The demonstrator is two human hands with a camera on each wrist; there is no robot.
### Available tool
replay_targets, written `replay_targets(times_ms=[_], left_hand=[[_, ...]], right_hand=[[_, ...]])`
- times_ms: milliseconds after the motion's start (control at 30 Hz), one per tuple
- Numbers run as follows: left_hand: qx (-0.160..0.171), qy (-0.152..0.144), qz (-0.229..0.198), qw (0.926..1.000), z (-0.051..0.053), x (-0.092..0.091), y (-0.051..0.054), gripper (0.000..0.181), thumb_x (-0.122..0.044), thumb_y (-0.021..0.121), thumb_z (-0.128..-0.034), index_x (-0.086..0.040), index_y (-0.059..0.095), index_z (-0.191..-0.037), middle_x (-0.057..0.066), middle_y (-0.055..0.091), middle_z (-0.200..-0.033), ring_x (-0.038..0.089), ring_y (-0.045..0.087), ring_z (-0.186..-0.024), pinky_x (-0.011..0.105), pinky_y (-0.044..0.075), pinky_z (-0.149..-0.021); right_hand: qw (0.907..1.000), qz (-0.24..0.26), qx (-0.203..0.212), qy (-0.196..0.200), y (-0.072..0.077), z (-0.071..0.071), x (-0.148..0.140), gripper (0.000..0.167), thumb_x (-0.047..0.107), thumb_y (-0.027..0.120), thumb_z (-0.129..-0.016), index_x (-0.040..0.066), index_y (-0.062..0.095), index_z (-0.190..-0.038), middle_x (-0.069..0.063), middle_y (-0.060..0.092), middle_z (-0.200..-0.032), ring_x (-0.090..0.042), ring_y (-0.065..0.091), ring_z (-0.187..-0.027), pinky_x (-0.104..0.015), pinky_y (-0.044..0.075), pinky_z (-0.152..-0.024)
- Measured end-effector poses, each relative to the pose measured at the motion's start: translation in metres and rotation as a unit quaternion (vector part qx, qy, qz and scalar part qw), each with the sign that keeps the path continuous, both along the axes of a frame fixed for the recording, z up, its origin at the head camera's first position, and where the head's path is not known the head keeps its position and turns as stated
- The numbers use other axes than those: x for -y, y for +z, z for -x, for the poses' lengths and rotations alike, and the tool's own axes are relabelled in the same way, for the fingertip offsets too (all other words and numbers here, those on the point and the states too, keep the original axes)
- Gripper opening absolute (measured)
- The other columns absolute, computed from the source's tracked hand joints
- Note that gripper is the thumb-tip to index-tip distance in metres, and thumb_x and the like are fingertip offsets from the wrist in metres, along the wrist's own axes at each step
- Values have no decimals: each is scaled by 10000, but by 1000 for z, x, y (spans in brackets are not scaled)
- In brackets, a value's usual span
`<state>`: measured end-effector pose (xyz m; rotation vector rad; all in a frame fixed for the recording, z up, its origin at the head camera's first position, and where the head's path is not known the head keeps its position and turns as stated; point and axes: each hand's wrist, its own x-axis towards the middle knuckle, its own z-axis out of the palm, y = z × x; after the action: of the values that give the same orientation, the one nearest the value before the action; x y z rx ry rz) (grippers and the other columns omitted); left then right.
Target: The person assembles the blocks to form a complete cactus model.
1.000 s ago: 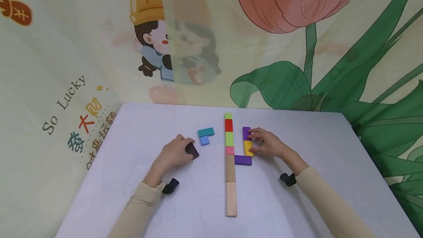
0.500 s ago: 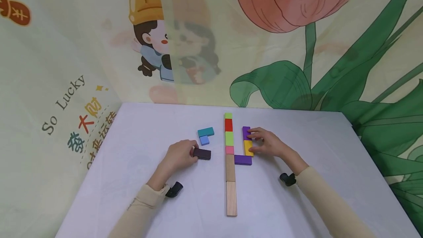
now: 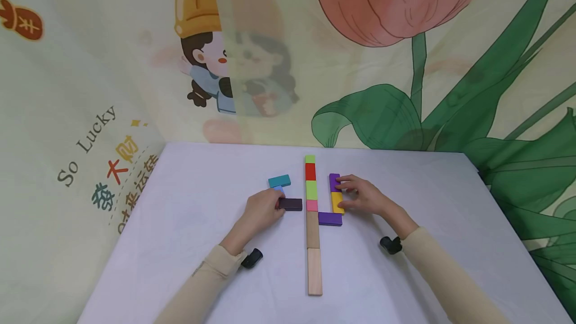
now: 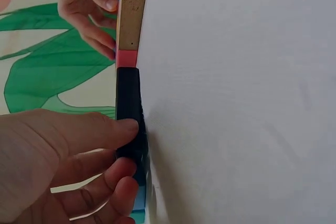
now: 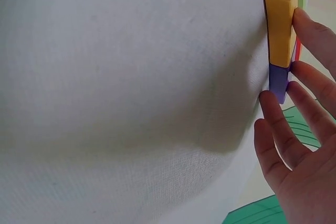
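My left hand (image 3: 261,211) pinches a dark block (image 3: 291,204) at its left end, thumb on one face in the left wrist view. The block's free end points at the pink block (image 3: 312,205) in a straight column, a small gap apart in the head view. On the other side my right hand (image 3: 366,195) rests loosely extended fingertips against an upright purple block (image 3: 334,182) and the yellow block (image 3: 337,202) below it. Another purple block (image 3: 330,219) lies crosswise, running from the column to beneath the yellow one.
The column also has lime (image 3: 311,190), red (image 3: 310,171), brown (image 3: 312,230) and pale wooden (image 3: 315,271) blocks. A teal block (image 3: 279,180) and a partly hidden blue block (image 3: 279,189) lie beyond my left hand. A printed cloth backdrop (image 3: 360,64) rises behind the white table (image 3: 180,264).
My left hand has moved right with the dark block, turning it level and bringing it close to the column. The right hand keeps its place at the purple and yellow blocks.
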<state>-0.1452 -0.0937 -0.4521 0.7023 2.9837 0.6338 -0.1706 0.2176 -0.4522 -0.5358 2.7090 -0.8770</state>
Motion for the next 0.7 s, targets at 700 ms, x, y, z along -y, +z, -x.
replay_targets(times_ms=[700], left_hand=[[310,-64,-337,9989,9,-8,1,261,-135,767,-855,-43,715,-1094,-41,530,-695,124,483,-661,260,383,-556]], right_hand=[[10000,-47,-23,-60,0,0,2,514,240,828,-807,22,676,-1247,-166,507,-1424,-394,456,-1307,-495,459,-1006]])
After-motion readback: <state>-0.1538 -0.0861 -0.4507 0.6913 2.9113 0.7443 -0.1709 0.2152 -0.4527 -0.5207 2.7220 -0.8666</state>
